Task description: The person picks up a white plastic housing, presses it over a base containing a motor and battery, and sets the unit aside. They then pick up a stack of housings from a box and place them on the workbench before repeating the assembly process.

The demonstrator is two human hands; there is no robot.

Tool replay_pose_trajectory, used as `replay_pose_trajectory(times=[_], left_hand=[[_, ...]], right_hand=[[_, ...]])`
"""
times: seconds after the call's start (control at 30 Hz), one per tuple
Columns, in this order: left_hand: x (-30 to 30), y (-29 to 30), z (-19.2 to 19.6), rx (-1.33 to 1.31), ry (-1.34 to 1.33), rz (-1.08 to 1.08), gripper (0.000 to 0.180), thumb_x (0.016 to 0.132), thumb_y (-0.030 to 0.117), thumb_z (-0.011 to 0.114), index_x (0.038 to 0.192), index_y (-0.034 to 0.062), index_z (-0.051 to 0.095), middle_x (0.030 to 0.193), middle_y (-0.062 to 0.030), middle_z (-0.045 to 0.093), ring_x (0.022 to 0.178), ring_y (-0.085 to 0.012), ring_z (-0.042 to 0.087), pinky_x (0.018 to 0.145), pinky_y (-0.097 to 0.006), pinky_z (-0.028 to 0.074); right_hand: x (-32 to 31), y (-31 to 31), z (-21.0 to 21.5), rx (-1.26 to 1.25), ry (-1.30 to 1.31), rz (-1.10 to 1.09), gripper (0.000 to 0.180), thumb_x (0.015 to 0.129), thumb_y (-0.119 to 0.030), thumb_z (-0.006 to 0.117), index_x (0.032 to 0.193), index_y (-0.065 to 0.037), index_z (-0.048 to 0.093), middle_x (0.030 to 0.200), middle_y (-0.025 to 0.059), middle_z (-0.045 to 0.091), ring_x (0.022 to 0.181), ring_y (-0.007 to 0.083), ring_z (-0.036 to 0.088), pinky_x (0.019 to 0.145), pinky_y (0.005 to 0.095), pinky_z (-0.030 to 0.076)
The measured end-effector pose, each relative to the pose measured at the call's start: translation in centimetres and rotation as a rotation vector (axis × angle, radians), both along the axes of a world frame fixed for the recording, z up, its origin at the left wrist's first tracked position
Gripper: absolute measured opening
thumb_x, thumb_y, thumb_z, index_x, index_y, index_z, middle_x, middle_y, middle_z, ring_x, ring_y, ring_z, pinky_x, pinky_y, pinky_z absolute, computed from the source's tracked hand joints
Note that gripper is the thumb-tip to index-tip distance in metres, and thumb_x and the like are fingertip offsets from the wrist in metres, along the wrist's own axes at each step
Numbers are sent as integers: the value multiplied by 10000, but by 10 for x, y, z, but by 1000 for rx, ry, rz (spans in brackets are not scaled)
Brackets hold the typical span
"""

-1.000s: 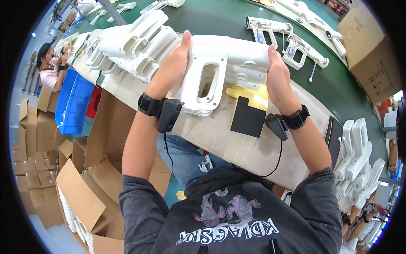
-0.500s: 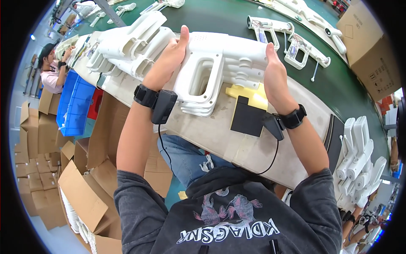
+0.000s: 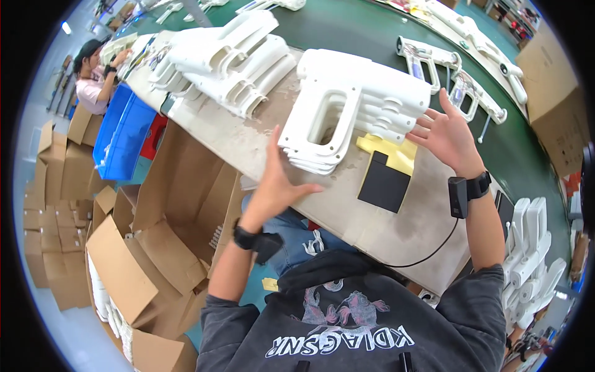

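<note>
Between both spread hands, stack of white plastic shells (image 3: pixel 347 111) lying on counter (image 3: pixel 260 149), left hand (image 3: pixel 279 183) fingers apart just beside it, right hand (image 3: pixel 447 133) fingers splaying open, touching nothing.

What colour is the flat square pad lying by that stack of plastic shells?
Black pad, seen clearly in the head view.

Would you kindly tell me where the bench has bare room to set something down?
Bare bench lies below the black pad, toward the near edge, and between the shell stack and the far shells. It is crowded around both piles.
</note>
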State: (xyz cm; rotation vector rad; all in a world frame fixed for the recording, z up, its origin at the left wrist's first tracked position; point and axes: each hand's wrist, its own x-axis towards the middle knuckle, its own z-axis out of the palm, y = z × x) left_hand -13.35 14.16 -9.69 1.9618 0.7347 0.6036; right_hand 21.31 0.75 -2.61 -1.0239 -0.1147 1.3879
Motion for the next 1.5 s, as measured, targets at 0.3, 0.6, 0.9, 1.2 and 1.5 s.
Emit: replay_pose_trajectory(times=[0.3, 0.6, 0.9, 1.2, 1.5], left_hand=[[32, -22, -13, 172, -18, 250, 1235, 664, 175, 937, 1564, -73, 129, 1538, -311, 346, 1414, -444, 391, 1189, -491, 318], [38, -25, -11, 113, -81, 284, 1200, 670, 162, 925, 1556, -81, 153, 1484, -277, 420, 1381, -397, 443, 1176, -465, 337], [33, -17, -15, 132, -81, 350, 1187, 680, 154, 915, 1557, -82, 151, 1487, -267, 410, 1388, -380, 436, 1176, -441, 343], [22, 17, -11, 146, -109, 341, 1173, 691, 155, 914, 1555, -60, 151, 1458, -264, 401, 1360, -369, 449, 1145, -434, 397], [13, 41, -17, 280, -29, 531, 1099, 682, 135, 908, 1531, -63, 239, 1326, -210, 443, 1226, -343, 463, 1102, -417, 404]], right_hand=[[-4, -8, -22, -92, -331, -105, 717, 1053, -545, 518, 1459, 39, 431, 1428, 209, 523, 1239, 337, 574, 1075, 448, 447], [-26, -50, -66, -198, -1648, 167, 252, 878, -133, 753, 1088, -6, 696, 1008, 103, 679, 846, 171, 605, 738, 317, 486], [18, -98, -6, -455, -1581, 758, 339, 880, -188, 772, 1133, 13, 665, 1032, 123, 685, 799, 176, 627, 710, 318, 520], [-22, 6, -22, 209, -327, 329, 474, 1120, -306, 459, 1462, 22, 463, 1415, 163, 542, 1241, 307, 587, 1139, 473, 441], [-33, 44, -29, 182, -270, 309, 464, 1102, -319, 502, 1460, -25, 462, 1426, 190, 506, 1261, 355, 566, 1130, 497, 443]])
